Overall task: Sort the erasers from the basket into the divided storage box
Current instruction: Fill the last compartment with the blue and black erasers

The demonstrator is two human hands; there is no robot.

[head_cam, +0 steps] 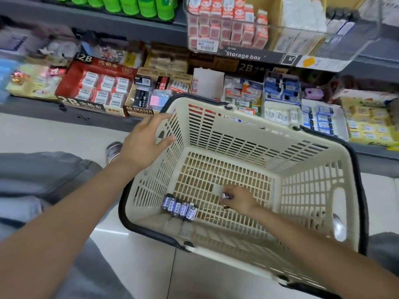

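A cream plastic basket (313, 147) with dark handles stands on the floor in front of a shelf. Several blue-wrapped erasers (179, 207) lie in a row at its bottom left corner. My right hand (239, 200) is down inside the basket, its fingers curled round a small eraser (226, 195) near the middle of the floor grid. My left hand (146, 141) rests with spread fingers against the basket's left rim and wall. The clear divided storage box (285, 39) sits on the upper shelf, with red-and-white eraser packs in its left compartment.
The lower shelf (86, 120) holds display cartons of 2B and 4B erasers (97, 85) and blue and yellow packs at the right. Green bottles (133, 5) stand at the top left. My knee (43, 173) is at the left, over a pale tiled floor.
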